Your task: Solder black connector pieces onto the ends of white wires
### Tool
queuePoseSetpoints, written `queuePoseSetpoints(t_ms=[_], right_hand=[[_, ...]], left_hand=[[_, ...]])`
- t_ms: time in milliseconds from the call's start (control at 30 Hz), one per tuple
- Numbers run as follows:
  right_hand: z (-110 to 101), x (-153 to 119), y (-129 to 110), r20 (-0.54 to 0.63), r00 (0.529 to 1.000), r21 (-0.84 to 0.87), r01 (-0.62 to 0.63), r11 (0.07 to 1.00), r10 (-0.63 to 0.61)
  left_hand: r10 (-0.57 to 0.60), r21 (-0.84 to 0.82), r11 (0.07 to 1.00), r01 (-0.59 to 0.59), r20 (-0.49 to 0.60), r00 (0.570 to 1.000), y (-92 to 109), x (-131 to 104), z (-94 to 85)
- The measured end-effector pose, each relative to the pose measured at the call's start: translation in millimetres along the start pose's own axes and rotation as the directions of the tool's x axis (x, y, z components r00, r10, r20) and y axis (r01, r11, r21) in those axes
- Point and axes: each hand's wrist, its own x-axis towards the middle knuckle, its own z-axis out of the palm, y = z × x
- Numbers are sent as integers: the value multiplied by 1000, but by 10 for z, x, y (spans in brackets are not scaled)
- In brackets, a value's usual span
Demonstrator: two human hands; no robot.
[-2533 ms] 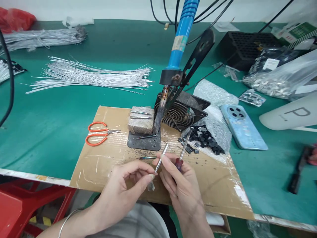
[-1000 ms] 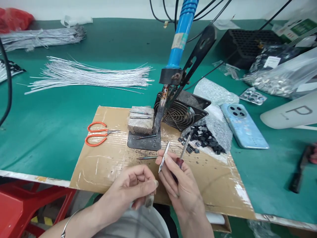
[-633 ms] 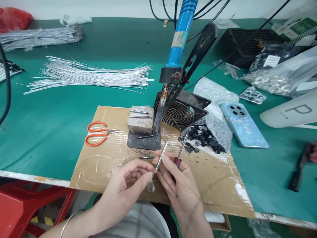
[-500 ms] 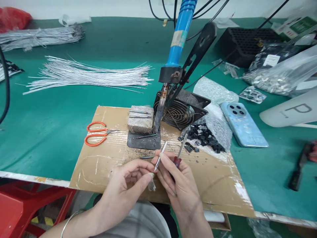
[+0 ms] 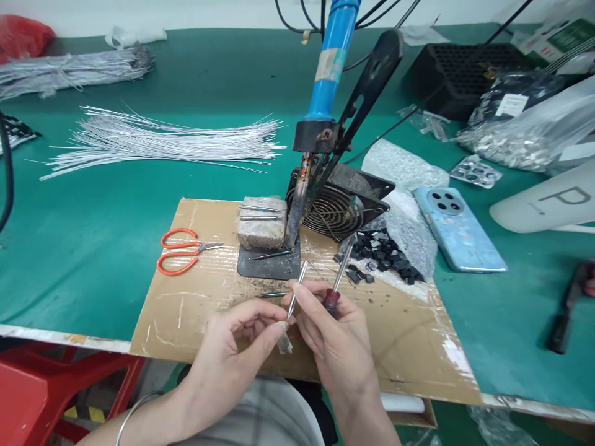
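Note:
In the middle of the head view, my right hand (image 5: 341,331) pinches a slim silver rod (image 5: 297,290) between thumb and finger, its pointed end down. The rod looks like a soldering iron tip. A screwdriver (image 5: 343,272) with a dark red handle is tucked into the same hand, shaft upward. My left hand (image 5: 242,347) is closed in a pinch on a small greyish scrap (image 5: 285,344), against the rod's lower point. Its material is unclear. Behind the hands, another rod (image 5: 270,295) lies on the cardboard (image 5: 195,322), partly hidden by fingers.
Beyond stands a blue soldering iron (image 5: 332,68) in its holder, beside a grey block (image 5: 263,232) bearing slim rods and a small fan (image 5: 339,207). Orange-handled scissors (image 5: 181,253) lie left. Black chips (image 5: 385,254), a phone (image 5: 460,229) and white wires (image 5: 171,139) lie around.
The rod has shifted slightly left and down, its point now meeting the left hand's fingertips. The grips look the same, and the whole view has moved a little.

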Motion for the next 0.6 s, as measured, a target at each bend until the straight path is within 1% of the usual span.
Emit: queuePoseSetpoints(t_ms=[300,600], right_hand=[[-48,51,72,8,995,-100,96,990,-96],[45,125,33,28,980,-235,197,952,-196]], left_hand=[[-33,-37,999,32,-42,999,27,33,18],[-39,-28,999,37,-97,995,13,135,1]])
